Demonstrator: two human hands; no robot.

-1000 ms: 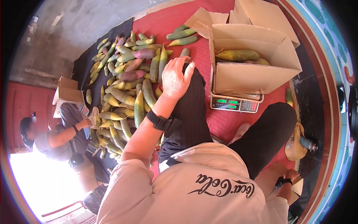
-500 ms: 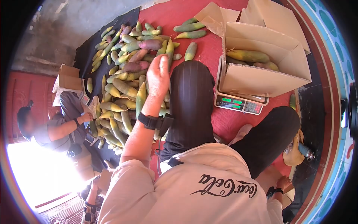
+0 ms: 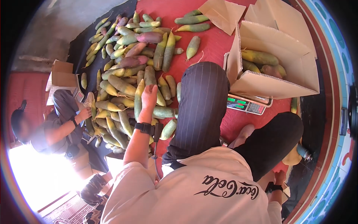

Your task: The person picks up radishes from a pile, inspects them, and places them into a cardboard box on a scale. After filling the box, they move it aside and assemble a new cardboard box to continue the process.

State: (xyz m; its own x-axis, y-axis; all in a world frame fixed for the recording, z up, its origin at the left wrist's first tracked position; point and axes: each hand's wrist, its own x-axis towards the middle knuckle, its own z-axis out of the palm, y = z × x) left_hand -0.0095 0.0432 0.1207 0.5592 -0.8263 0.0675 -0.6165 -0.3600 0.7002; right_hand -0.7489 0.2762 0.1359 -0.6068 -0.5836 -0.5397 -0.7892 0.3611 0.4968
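My left hand [image 3: 148, 101], with a black band at the wrist, reaches over the heap of green, yellow and purple radishes [image 3: 122, 86]. Its fingers are closed around the lower end of a dark green radish [image 3: 150, 75]. Two long green-yellow radishes [image 3: 169, 51] lie side by side just above it. At the lower right, beside my knee, my right hand [image 3: 279, 177] is near a piece of brown cardboard; its fingers are small and unclear. An open cardboard box [image 3: 274, 84] holding several radishes [image 3: 260, 57] rests on a digital scale [image 3: 246, 105].
Another person [image 3: 56, 128] sits at the left, a hand at the heap's edge. Loose radishes [image 3: 193, 47] lie on the red mat [image 3: 209, 41]. More cardboard [image 3: 63, 74] stands at the upper left. A bottle [image 3: 304, 152] lies right of my knee.
My left hand has moved down the heap, away from the two long radishes, and its fingers have closed on another radish. The camera view has shifted slightly.
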